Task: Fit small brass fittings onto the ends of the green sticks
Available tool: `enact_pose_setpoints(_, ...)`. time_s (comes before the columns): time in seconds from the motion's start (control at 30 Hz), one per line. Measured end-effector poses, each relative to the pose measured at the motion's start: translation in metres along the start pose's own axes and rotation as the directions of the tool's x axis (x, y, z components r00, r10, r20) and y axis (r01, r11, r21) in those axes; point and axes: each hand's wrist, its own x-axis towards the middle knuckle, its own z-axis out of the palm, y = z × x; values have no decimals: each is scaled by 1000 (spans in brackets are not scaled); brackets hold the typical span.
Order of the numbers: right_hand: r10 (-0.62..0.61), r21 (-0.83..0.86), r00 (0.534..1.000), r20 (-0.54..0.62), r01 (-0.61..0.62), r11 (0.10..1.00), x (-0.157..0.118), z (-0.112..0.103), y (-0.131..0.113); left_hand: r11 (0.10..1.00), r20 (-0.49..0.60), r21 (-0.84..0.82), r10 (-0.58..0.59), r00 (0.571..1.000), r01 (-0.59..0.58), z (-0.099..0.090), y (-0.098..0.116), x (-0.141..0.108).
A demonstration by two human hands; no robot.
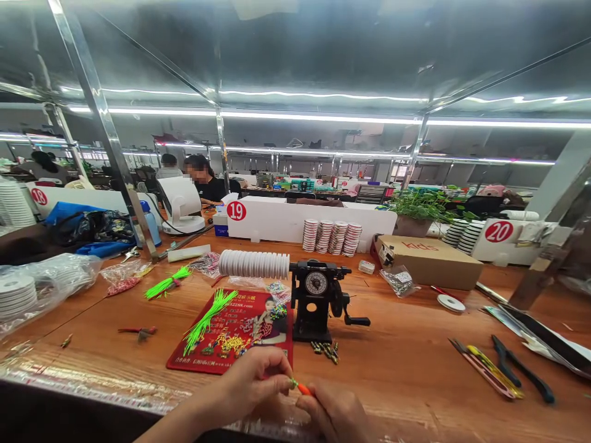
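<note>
My left hand (258,384) pinches a tiny greenish piece (293,383) between thumb and fingertips. My right hand (335,409) is closed around a small orange tapered piece (303,389), whose tip meets the greenish one. Just beyond the hands lies a red printed mat (180,357) with bright green strands (210,320) and a spread of small yellow beads (233,342). A black hand-cranked winder (314,301) stands behind, with a row of white spools (253,264) on its shaft. Several small dark-and-gold metal pieces (327,351) lie at its base.
Pliers (521,369) and cutters (501,372) lie to the right, near a cardboard box (429,261). Stacked spools (331,238) stand before the white divider (277,218). More green strands (167,283) and bagged spools (18,295) are at left. Co-workers sit farther back.
</note>
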Motion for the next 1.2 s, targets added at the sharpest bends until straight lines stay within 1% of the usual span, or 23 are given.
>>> enact_pose_setpoints(0.13, 37, 101, 986, 160, -54, 993, 3, -4, 1, 994, 52, -107, -6, 999, 12, -2, 4, -1)
enact_pose_setpoints(0.17, 39, 126, 983, 181, -63, 990, 3, -5, 0, 992, 59, -123, -10, 998, 17, -2, 5, -1)
enact_pose_setpoints(0.33, 85, 150, 978, 190, -114, 982, 6, -8, -3, 985, 61, -170, -18, 998, 28, -1, 6, -2)
enact_pose_setpoints(0.47, 128, 218, 964, 234, -180, 959, 8, -9, -6, 989, 26, -144, -21, 999, 25, 0, 4, -1)
enact_pose_setpoints(0.57, 137, 265, 953, 269, -210, 941, 7, -8, -5, 985, 28, -171, -31, 999, 35, 1, 2, 0)
enact_pose_setpoints(0.67, 213, 309, 943, 256, -289, 906, 5, -4, -6, 973, 16, -227, -47, 999, 50, 3, -1, 3)
enact_pose_setpoints(0.77, 295, 380, 929, 224, -362, 851, 3, 0, -7, 955, -9, -293, -46, 999, 41, 5, -5, 6)
enact_pose_setpoints(0.9, 356, 429, 910, 213, -415, 802, 2, 2, -9, 941, -26, -338, -43, 999, 32, 8, -7, 7)
enact_pose_setpoints(1.0, 351, 429, 914, 206, -406, 807, 3, -1, -10, 940, -35, -340, -39, 999, 25, 8, -6, 7)
enact_pose_setpoints(1.2, 363, 365, 912, 189, -409, 836, 1, -5, -10, 935, -34, -353, -37, 999, 23, 10, -10, 7)
